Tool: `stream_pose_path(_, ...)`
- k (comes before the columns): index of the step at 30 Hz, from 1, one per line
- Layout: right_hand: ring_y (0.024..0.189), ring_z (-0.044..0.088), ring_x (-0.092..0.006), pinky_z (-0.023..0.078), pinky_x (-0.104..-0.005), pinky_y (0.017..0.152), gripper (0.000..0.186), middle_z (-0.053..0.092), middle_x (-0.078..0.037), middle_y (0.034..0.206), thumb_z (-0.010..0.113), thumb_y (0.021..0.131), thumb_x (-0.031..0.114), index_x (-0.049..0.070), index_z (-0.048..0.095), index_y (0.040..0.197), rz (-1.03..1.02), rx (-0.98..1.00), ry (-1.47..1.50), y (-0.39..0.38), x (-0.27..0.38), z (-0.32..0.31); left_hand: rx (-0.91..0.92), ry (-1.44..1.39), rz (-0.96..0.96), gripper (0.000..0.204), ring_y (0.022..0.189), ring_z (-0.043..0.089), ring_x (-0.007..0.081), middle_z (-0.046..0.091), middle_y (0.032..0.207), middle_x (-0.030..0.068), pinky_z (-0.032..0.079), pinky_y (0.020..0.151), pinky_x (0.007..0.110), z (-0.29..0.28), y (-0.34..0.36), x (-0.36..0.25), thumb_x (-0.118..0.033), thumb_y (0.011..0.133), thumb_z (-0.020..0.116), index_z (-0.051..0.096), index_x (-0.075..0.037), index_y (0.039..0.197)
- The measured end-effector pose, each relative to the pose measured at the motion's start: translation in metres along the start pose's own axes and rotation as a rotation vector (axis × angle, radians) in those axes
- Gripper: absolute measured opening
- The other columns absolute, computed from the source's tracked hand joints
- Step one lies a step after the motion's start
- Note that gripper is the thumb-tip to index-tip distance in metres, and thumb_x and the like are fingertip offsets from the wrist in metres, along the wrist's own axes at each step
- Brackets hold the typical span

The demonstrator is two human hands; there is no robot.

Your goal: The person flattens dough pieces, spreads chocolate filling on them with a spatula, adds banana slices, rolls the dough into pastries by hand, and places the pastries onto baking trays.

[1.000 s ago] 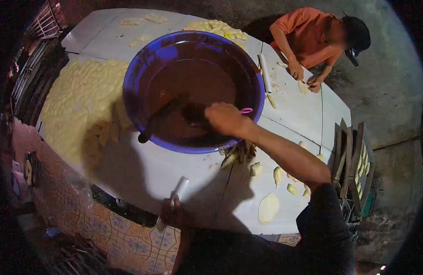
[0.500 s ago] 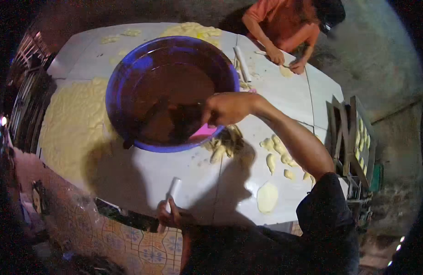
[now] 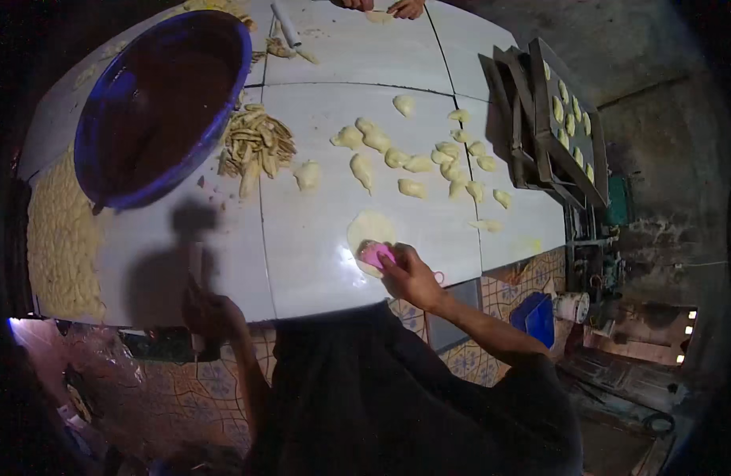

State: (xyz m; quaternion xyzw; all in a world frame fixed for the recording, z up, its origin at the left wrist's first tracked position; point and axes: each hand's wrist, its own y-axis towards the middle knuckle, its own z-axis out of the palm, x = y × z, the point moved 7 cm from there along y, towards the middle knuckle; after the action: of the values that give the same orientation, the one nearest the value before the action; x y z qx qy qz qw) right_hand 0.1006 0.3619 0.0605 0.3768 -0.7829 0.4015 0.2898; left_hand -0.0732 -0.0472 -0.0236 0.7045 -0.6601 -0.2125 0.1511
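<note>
My right hand point(image 3: 413, 278) grips a small pink scoop point(image 3: 376, 254), its bowl over a thin flat round of dough point(image 3: 372, 226) on the white table near me. Something brownish shows at the scoop's bowl, too small to make out. In shadow at the front edge, my left hand point(image 3: 211, 312) is wrapped around a pale rolling pin point(image 3: 197, 266) held upright. Beyond the round lie several shaped dough pieces point(image 3: 411, 188). To their left is a heap of dough strips point(image 3: 257, 143). A big blue tub point(image 3: 203, 161) with a dark brown mass inside stands at the far left.
Stacked metal trays point(image 3: 556, 151) holding dough pieces lean at the right edge. Many pale dough pieces point(image 3: 62, 238) cover the left end. Another rolling pin point(image 3: 286, 25) lies at the back, near a co-worker's hands point(image 3: 406, 9). On the floor sits a blue crate point(image 3: 533, 319).
My right hand has moved from over the tub, right and nearer, bringing the pink scoop to the flat dough. My left hand still holds the rolling pin. The view has swung right.
</note>
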Motion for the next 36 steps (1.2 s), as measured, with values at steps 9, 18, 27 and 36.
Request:
stream_pose_path(9, 0.1, 0.064, -0.0402, 0.058, -0.0468, 0.082, 0.049, 0.056, -0.02, 0.121, 0.066, 0.082, 0.006, 0.011, 0.062, 0.131, -0.191, 0.2, -0.743, -0.013, 0.024, -0.022, -0.017, 0.178, 0.034, 0.05, 0.11, 0.063, 0.03, 0.064, 0.128, 0.0098, 0.05, 0.094, 0.046, -0.054, 0.024, -0.042, -0.017, 0.096, 0.05, 0.051, -0.019, 0.147)
stream_pose_path(18, 0.071, 0.061, -0.0104, 0.051, -0.0275, 0.065, 0.05, 0.074, -0.005, 0.092, 0.069, 0.095, 0.02, 0.002, 0.056, 0.141, -0.425, 0.433, 0.3, 0.083, 0.143, 0.075, 0.028, -0.06, -0.024, 0.06, 0.107, 0.06, 0.0381, 0.063, 0.121, 0.0182, 0.048, 0.095, 0.048, -0.022, 0.041, -0.039, -0.002, 0.085, 0.056, 0.054, -0.013, 0.143)
stream_pose_path(27, 0.072, 0.066, -0.0443, 0.053, -0.0503, 0.069, 0.025, 0.066, -0.03, 0.078, 0.066, 0.084, 0.017, -0.008, 0.068, 0.087, -0.668, -0.264, -0.229, 0.224, 0.223, 0.074, -0.003, -0.464, -0.055, 0.051, 0.107, 0.055, 0.0435, 0.06, 0.112, 0.0229, 0.042, 0.097, 0.053, -0.097, 0.073, -0.053, 0.007, 0.081, 0.057, 0.057, 0.0, 0.131)
stream_pose_path(36, 0.073, 0.071, -0.0244, 0.055, -0.0368, 0.074, 0.032, 0.074, -0.021, 0.09, 0.067, 0.084, 0.01, 0.003, 0.074, 0.115, -0.406, -0.044, -0.198, 0.24, 0.196, 0.041, 0.09, -0.814, -0.029, 0.039, 0.111, 0.057, 0.0329, 0.062, 0.114, 0.0168, 0.047, 0.095, 0.04, -0.108, 0.059, -0.112, 0.01, 0.082, 0.056, 0.067, 0.002, 0.119)
